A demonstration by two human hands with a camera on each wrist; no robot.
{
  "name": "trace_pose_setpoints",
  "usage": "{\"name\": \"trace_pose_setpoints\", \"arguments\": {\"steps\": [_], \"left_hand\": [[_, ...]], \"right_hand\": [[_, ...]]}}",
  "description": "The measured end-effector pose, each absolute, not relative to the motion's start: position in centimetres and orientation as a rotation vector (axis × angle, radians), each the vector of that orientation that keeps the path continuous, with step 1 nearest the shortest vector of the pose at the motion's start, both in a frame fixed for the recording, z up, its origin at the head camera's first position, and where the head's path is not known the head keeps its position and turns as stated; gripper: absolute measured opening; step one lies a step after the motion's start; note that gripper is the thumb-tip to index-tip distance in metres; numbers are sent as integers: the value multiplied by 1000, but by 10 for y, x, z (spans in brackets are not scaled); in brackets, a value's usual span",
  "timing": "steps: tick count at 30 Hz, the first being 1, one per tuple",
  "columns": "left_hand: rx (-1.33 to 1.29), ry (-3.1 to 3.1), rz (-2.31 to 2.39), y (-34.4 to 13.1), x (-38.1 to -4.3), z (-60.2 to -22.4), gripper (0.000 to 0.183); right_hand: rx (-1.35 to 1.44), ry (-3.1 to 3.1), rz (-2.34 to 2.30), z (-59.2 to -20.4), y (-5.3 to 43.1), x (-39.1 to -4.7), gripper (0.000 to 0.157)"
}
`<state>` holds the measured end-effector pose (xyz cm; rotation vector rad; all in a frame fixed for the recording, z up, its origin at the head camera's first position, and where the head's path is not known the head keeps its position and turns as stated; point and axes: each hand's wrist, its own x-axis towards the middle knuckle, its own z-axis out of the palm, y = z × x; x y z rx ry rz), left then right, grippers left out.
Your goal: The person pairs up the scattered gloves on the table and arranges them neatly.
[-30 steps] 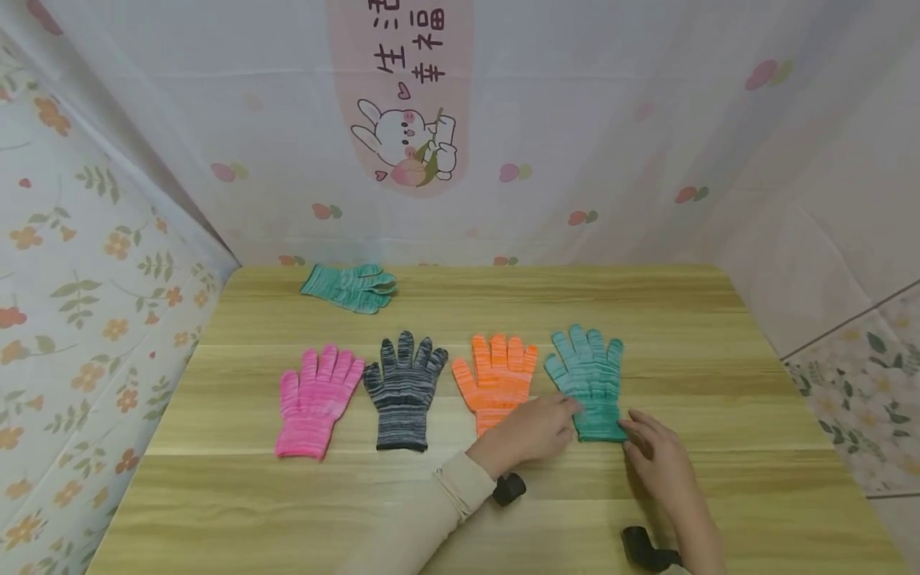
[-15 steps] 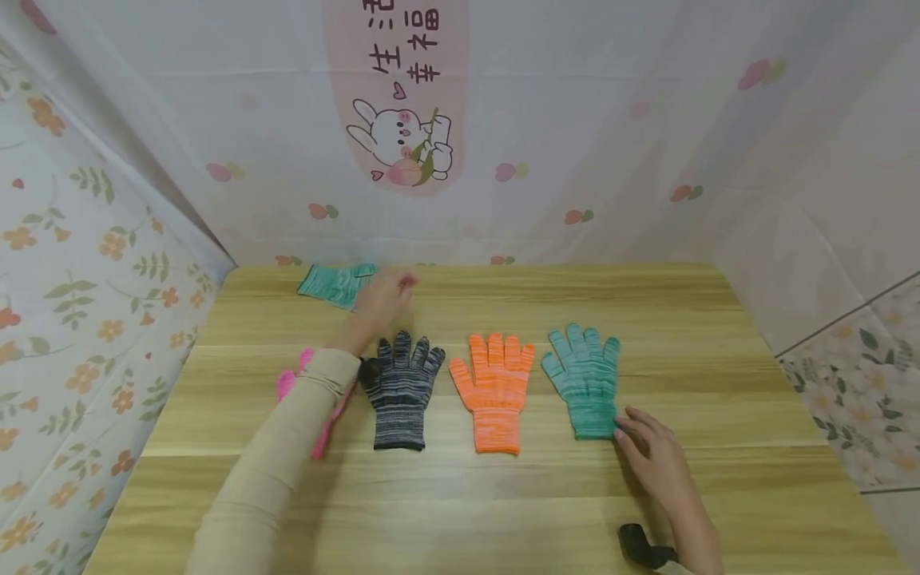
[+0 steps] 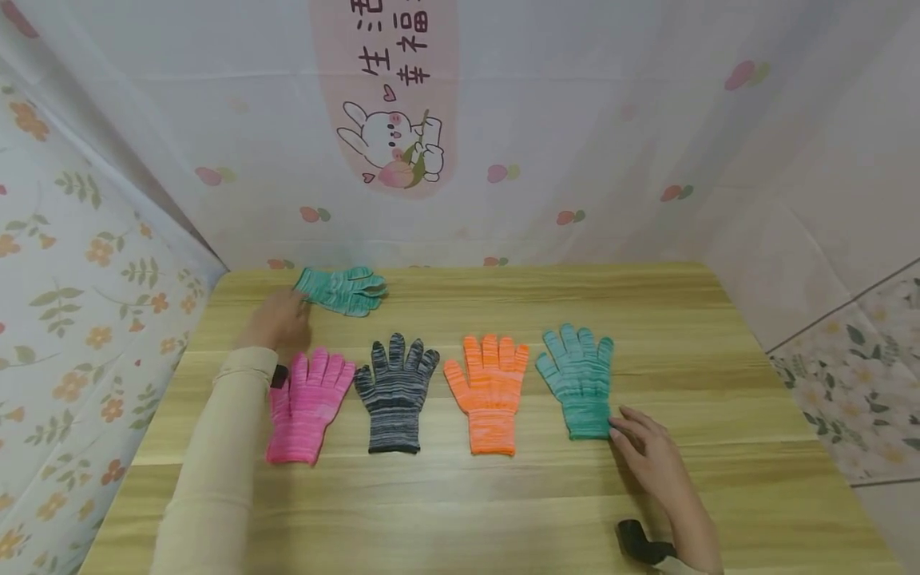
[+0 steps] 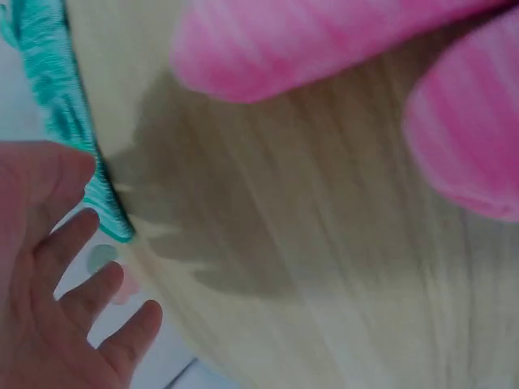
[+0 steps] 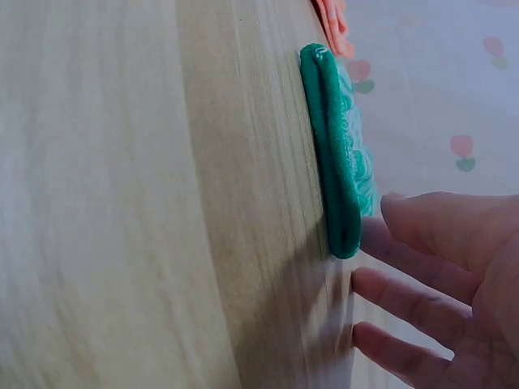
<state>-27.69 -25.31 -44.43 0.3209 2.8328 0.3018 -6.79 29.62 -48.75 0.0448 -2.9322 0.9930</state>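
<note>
At the back left of the table lies a teal knit glove (image 3: 341, 291), its cuff toward the left. My left hand (image 3: 279, 318) hovers by that cuff; in the left wrist view its fingers (image 4: 85, 292) are spread and loosely bent, overlapping the teal edge. A second teal glove (image 3: 578, 383) lies flat at the right end of a row, fingers pointing away. Beside its cuff rests my right hand (image 3: 650, 451), with relaxed fingers (image 5: 413, 304) right at the cuff's corner and thumb apart. Nothing shows within either hand's grasp.
Also in the row lie a pink glove (image 3: 309, 407), a dark grey striped glove (image 3: 397, 395) and an orange glove (image 3: 491, 395), spaced apart. The wood-grain table (image 3: 446, 519) meets a printed curtain (image 3: 532, 128) at its back edge. Black wrist devices (image 3: 643, 543) sit on the forearms.
My left hand has gone from the right teal glove's cuff across to the back left, passing over the far teal glove. The right hand stays beside the right glove's cuff.
</note>
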Motion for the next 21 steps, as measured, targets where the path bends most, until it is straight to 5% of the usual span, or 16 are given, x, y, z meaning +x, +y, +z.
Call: {"name": "trace_pose_setpoints", "arguments": {"steps": [15, 21], "left_hand": [[158, 2806, 287, -246, -271, -452, 66], [218, 2838, 380, -244, -274, -450, 58]], "right_hand": [[68, -2910, 1015, -487, 296, -68, 25], [59, -2911, 1009, -488, 296, -68, 25]]}}
